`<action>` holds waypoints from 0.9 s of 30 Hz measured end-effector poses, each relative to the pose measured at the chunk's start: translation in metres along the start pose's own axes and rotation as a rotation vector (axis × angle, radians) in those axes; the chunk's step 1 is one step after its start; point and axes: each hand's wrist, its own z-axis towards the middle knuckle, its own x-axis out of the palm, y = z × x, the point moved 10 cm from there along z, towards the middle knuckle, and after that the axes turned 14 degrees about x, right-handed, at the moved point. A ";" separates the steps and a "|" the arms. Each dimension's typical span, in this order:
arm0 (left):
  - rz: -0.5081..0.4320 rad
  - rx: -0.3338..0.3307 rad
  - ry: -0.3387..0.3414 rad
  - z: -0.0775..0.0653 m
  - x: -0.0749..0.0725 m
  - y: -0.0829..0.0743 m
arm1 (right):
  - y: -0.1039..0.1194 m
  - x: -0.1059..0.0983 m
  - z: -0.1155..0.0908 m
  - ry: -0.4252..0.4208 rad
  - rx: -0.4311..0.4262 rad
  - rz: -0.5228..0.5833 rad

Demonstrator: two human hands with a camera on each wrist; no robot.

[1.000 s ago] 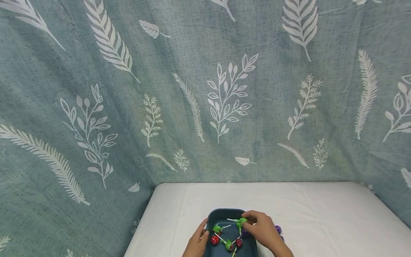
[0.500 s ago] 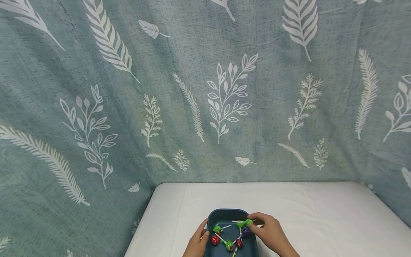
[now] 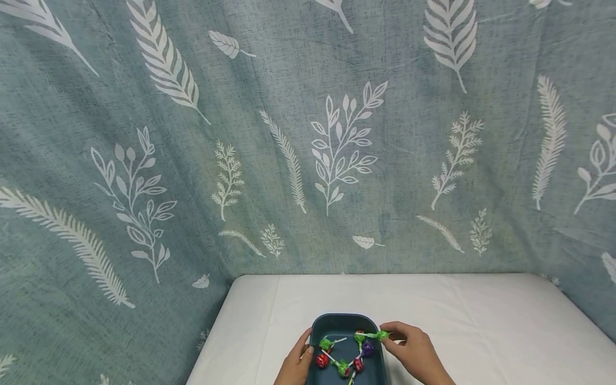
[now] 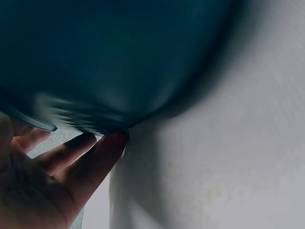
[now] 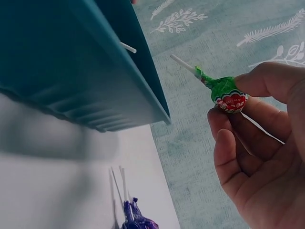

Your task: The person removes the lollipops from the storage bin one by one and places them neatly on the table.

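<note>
My right hand (image 3: 413, 347) pinches a green-wrapped lollipop (image 5: 228, 93) by its candy end, between thumb and fingers. In the head view it is at the right rim of a dark blue plastic bin (image 3: 337, 319), with the white stick pointing left over the bin. My left hand (image 3: 294, 361) grips the bin's left side, thumb at the rim and fingers against the outer wall. Inside the bin lie several lollipops: green ones (image 3: 325, 343), red ones (image 3: 322, 360) and a purple one (image 3: 368, 348). The bin's near end is cut off by the frame.
Purple-wrapped lollipops (image 5: 136, 222) lie on the white table (image 3: 481, 321) beside the bin, hidden behind my right hand in the head view. A green-grey leaf-patterned curtain (image 3: 269, 176) hangs behind and beside the table.
My right hand has moved right, from above the bin to its right rim, carrying the green lollipop along. The purple lollipop in the bin is now uncovered. My left hand stays put.
</note>
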 end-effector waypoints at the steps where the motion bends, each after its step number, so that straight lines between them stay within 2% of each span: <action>1: 0.001 0.001 0.000 0.000 0.000 -0.001 | -0.001 -0.001 0.000 -0.001 0.004 -0.001; 12: 0.006 0.012 0.009 0.001 -0.001 -0.001 | -0.015 -0.011 -0.003 -0.009 0.024 0.015; 20: 0.004 -0.016 0.013 0.000 0.000 0.002 | -0.024 -0.021 -0.006 -0.039 0.070 -0.013; 27: -0.006 -0.009 0.018 0.000 0.000 0.002 | -0.038 -0.028 -0.004 -0.043 0.104 -0.015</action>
